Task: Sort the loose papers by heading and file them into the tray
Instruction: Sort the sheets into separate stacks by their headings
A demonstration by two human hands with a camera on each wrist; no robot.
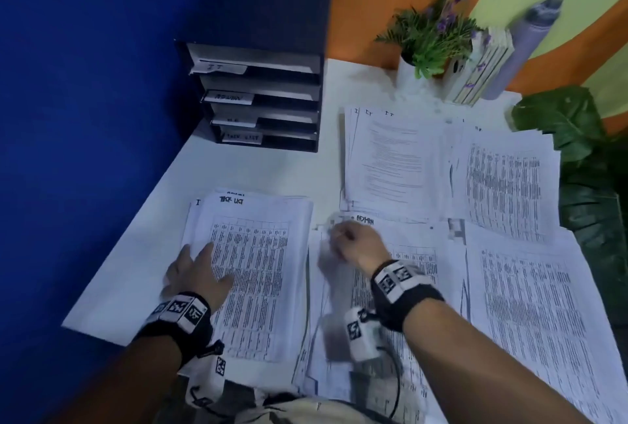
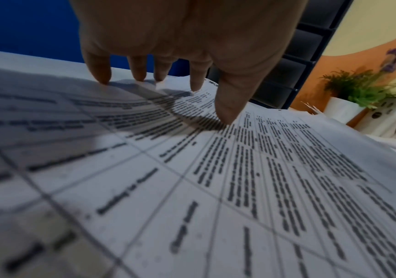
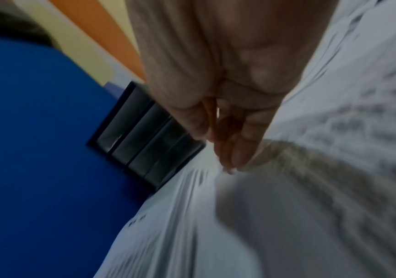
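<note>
A dark tray [image 1: 272,9] with four labelled slots (IT, ADMIN, one unreadable, TASK LIST) stands at the back left of the white table. My left hand [image 1: 200,267] lies flat with spread fingers [image 2: 199,75] pressing the stack headed TASK LIST [image 1: 258,270]. My right hand [image 1: 350,240] has its fingertips [image 3: 230,150] bunched together and pinches the top of a motion-blurred sheet [image 1: 323,287] beside the ADMIN pile [image 1: 418,264]. An IT pile [image 1: 394,158] lies behind it. Two more piles of tables [image 1: 503,185] [image 1: 530,304] lie at the right.
A potted lavender plant [image 1: 428,36], upright books [image 1: 482,66] and a grey roll [image 1: 530,36] stand along the back wall. Large green leaves [image 1: 584,158] overhang the right edge. A blue wall borders the left, and bare table [image 1: 258,168] lies before the tray.
</note>
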